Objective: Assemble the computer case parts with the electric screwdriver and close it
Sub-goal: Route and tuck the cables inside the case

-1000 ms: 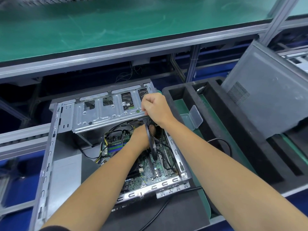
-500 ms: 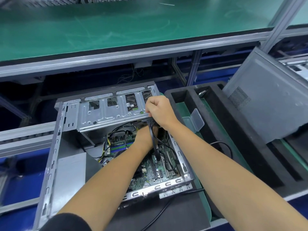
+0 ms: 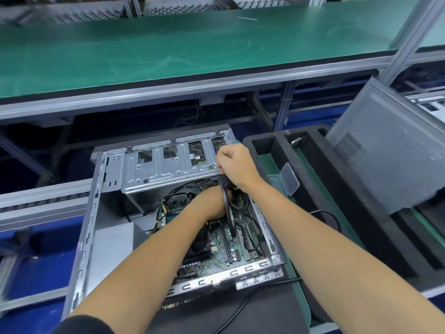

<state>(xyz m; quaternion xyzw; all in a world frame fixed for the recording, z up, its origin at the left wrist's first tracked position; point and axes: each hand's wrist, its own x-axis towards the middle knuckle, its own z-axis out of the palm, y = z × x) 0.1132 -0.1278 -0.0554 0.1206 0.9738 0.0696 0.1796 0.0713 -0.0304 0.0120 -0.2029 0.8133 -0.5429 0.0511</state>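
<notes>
Open computer case [image 3: 101, 213], silver drive cage [image 3: 168, 168], green motherboard [image 3: 231, 251], black cables [image 3: 228, 213]

One open computer case [image 3: 91, 237] lies on its side, with one green circuit board [image 3: 240, 247] inside it. One metal drive bracket [image 3: 168, 169] spans its far end. Two hands are at the case: one right hand [image 3: 237, 165] at the bracket's corner and one left hand [image 3: 212, 203] down among the black cables [image 3: 231, 218], whose number cannot be told. One grey side panel [image 3: 395, 150] leans at the right. One black foam tray [image 3: 313, 189] stands beside the case, and one small clear plastic box [image 3: 286, 179] rests in it. One long green bench top [image 3: 168, 51] runs across the back.
</notes>
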